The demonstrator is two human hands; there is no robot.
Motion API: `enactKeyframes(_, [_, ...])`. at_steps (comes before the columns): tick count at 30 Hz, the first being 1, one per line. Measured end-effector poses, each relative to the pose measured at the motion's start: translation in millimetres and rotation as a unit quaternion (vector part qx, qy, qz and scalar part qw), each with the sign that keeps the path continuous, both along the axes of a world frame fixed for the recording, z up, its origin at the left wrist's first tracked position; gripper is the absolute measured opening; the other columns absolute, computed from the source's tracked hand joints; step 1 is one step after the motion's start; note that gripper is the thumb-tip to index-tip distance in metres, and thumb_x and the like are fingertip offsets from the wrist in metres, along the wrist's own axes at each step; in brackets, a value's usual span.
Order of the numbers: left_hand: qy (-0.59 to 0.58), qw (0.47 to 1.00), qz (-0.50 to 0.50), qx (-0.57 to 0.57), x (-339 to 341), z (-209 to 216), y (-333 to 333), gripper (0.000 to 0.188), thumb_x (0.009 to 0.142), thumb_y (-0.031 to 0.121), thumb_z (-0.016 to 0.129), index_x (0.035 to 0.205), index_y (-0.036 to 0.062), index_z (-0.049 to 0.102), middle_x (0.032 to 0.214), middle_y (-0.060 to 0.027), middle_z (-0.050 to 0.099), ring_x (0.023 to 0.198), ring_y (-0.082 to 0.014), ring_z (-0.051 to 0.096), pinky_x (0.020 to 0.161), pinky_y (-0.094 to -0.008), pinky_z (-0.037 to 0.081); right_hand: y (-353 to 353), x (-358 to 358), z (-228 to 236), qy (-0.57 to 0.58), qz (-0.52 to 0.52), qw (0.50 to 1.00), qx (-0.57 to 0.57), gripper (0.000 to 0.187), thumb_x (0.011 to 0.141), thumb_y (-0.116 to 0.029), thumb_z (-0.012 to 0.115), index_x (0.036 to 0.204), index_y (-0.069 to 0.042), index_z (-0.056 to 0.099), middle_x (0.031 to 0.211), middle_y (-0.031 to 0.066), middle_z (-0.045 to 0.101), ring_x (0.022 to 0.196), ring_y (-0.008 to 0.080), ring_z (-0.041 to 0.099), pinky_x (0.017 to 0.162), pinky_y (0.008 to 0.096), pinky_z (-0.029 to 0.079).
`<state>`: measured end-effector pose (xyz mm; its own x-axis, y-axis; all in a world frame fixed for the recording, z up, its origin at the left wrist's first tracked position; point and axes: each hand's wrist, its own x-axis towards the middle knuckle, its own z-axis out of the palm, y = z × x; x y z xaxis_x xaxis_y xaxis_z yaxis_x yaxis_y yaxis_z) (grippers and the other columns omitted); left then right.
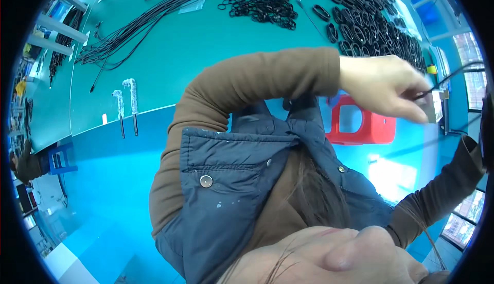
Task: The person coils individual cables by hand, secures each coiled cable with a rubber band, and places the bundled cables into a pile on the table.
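Note:
My left hand reaches across to the right, its brown sleeve passing over the table's front edge. Its fingers are closed on a thin black cable, with the thumb held lower and somewhat apart. From the fingertips the cable runs up to the right rim of the picture. On the right my other brown sleeve rises toward the dark rim, and the right hand itself is cut off there. Beyond the left hand, many coiled black cables lie in rows on the green table.
Long black cables stretch across the far left of the table. A pile of small black rings lies at the back middle. Two plastic-wrapped hooked tools overhang the front edge. A red stool stands below, a blue stool far left.

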<state>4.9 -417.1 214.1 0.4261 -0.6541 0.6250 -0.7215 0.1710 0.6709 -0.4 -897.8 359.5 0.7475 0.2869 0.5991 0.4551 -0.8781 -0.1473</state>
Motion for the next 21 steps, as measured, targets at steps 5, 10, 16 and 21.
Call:
enactKeyframes(5, [-0.229, 0.929, 0.272, -0.105, 100.0, -99.2, 13.8, 0.020, 0.091, 0.020, 0.054, 0.091, 0.0032, 0.066, 0.071, -0.0078, 0.064, 0.053, -0.0214, 0.059, 0.054, -0.0298, 0.053, 207.7, 4.3, -89.2, 0.057, 0.019, 0.998, 0.018, 0.028, 0.097, -0.020, 0.055, 0.120, -0.005, 0.063, 0.109, 0.0058, 0.066, 0.094, 0.0154, 0.062, 0.081, 0.0236, 0.048])
enactKeyframes(10, [-0.260, 0.808, 0.510, 0.141, 110.0, -95.6, 117.3, 0.020, 0.088, 0.021, 0.057, 0.082, 0.0024, 0.057, 0.074, -0.0170, 0.062, 0.065, -0.0394, 0.058, 0.062, -0.0433, 0.046, 92.5, 19.8, -167.1, 0.068, -0.067, 0.995, -0.002, 0.026, 0.099, -0.021, 0.053, 0.116, -0.006, 0.067, 0.106, 0.0036, 0.069, 0.086, 0.0112, 0.061, 0.076, 0.0203, 0.046])
enactKeyframes(16, [-0.188, 0.815, 0.406, 0.368, 38.9, -99.3, 131.1, 0.023, 0.090, 0.023, 0.057, 0.081, 0.0020, 0.057, 0.071, -0.0164, 0.062, 0.062, -0.0377, 0.058, 0.058, -0.0421, 0.046, -11.2, 41.4, -265.5, 0.353, -0.148, 0.917, 0.111, 0.026, 0.098, -0.023, 0.053, 0.112, -0.006, 0.067, 0.084, 0.0032, 0.064, 0.069, 0.0102, 0.054, 0.064, 0.0209, 0.043])
enactKeyframes(21, [-0.089, 0.937, 0.287, 0.176, 30.0, -129.3, 62.3, 0.024, 0.091, 0.021, 0.056, 0.076, 0.0022, 0.053, 0.067, -0.0184, 0.060, 0.058, -0.0390, 0.057, 0.054, -0.0430, 0.046, 214.7, 31.4, -271.0, 0.186, 0.240, 0.946, 0.115, 0.051, 0.089, -0.017, 0.062, 0.135, 0.000, 0.047, 0.132, 0.0192, 0.054, 0.121, 0.0297, 0.052, 0.102, 0.0357, 0.041])
